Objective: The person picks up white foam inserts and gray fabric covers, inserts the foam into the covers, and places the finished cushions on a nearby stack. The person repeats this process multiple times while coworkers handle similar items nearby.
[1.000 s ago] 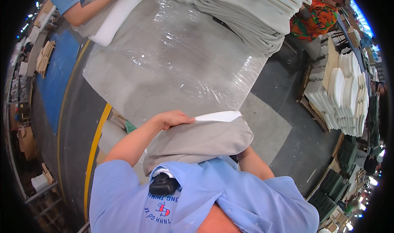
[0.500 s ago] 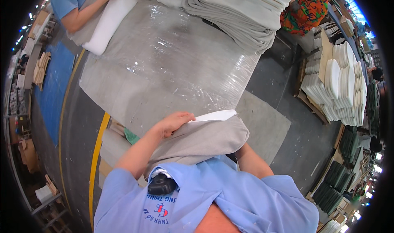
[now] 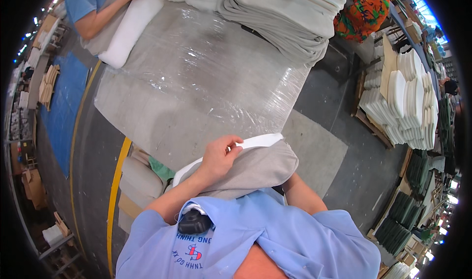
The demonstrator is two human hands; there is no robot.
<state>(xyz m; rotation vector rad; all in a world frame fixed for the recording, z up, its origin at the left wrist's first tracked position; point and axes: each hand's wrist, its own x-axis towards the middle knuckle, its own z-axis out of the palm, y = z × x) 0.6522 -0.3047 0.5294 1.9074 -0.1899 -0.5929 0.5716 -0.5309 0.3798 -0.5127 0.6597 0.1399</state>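
Note:
A grey fabric cushion cover (image 3: 255,167) lies across my lap, its rounded end to the right. White padding (image 3: 263,140) shows as a strip along its far edge. Over that edge is my left hand (image 3: 220,157), its fingers curled and the thumb close to the index finger, pinching at the cover's rim. My right forearm (image 3: 302,193) reaches up to the cover's right end; the hand itself is hidden behind the fabric. Just beyond the cushion is the near edge of a table (image 3: 196,99) covered in clear plastic film.
Stacked grey covers (image 3: 280,13) and white pads fill the table's far side. At far left a co-worker's arm (image 3: 101,20) handles a white pad (image 3: 125,35). White cushions (image 3: 400,97) are piled on a pallet at right. Beside my left arm lie grey pieces (image 3: 140,178).
My left hand has moved right and slightly toward me along the cover's edge. More of the white padding shows at the left. My right arm has barely moved.

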